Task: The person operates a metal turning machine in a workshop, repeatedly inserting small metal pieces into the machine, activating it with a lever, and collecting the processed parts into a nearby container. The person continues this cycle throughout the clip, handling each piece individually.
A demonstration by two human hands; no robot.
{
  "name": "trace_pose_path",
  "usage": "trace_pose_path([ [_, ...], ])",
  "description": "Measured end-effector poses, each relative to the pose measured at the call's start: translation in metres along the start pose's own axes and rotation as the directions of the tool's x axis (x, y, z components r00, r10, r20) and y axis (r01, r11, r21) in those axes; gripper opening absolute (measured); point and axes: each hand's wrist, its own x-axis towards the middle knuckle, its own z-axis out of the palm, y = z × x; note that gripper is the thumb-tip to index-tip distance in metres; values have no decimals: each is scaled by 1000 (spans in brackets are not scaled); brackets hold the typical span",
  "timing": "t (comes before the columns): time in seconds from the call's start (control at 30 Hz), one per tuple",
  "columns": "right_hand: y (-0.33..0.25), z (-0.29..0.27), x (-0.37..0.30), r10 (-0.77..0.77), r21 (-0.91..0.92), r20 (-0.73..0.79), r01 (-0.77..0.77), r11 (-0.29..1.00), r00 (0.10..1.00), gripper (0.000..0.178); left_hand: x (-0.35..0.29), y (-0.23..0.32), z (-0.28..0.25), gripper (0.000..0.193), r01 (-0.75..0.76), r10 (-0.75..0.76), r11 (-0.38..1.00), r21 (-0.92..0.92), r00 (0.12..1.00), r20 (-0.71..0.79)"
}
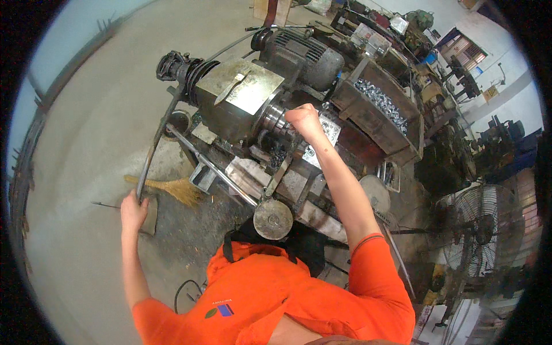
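My left hand [133, 213] is closed around the lower end of a long metal lever [155, 146], out to the left of a small lathe. The lever runs up to the collar at the left end of the lathe's headstock [229, 118]. Over at the shiny spindle nose [273, 118], my right hand [305, 122] has its fingers curled in. What those fingers hold, if anything, is hidden behind the hand. Just below my right wrist sits a bright metal tool block [325, 135]. A flat wrench-like tool [231, 89] lies on the headstock cover.
A dark motor [307, 57] stands behind the headstock. To the right, a deep bin [376, 112] holds many small metal parts. A round-ended handle [273, 219] projects near my body. A straw broom [172, 188] lies on the floor; a large fan [474, 230] stands far right.
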Motion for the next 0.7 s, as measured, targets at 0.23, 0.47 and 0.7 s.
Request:
trace_pose_path([
  [0.23,-7,5,-12,13,-22,-31,-14,1000,999,28,9,-3,-3,24,18,-18,990,141,1000,1],
  [0.47,3,2,-16,-4,64,2,4,998,1000,21,100,-129,-13,19,-44,91,871,489,993,-74],
  [0.7,-13,7,-18,-57,-168,-140,33,985,989,30,165,-164,-26,18,-99,220,796,597,966,-133],
])
